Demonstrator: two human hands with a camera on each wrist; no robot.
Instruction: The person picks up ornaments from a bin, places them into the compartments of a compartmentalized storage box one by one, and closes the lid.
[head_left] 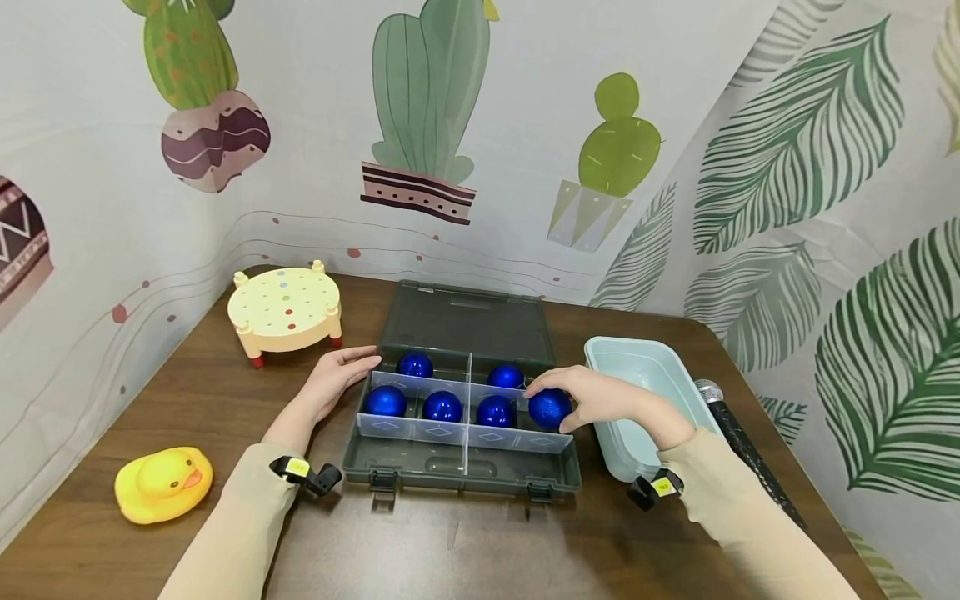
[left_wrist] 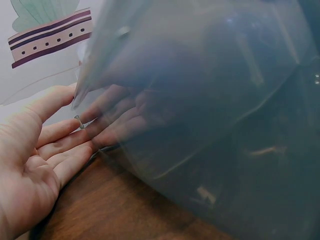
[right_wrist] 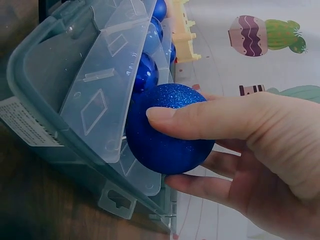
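Note:
A dark grey see-through plastic organizer box (head_left: 405,479) lies with its lid (head_left: 465,321) folded back. Clear dividers (head_left: 405,428) split it into compartments, with shiny blue baubles (head_left: 442,407) in the back and middle rows. My right hand (head_left: 603,393) holds a glittery blue bauble (right_wrist: 170,155) between thumb and fingers, at the right end of the middle row. On the box's left side, my left hand (head_left: 330,385) rests with fingers extended against the edge. In the left wrist view, some fingers (left_wrist: 115,117) show through the tinted plastic.
A light blue plastic tub (head_left: 667,358) stands right of the box, with a black microphone (head_left: 750,450) beyond it. At left are a yellow rubber duck (head_left: 161,485) and a round cream pegged stand (head_left: 285,304). A printed cloth (head_left: 517,258) hangs behind the table.

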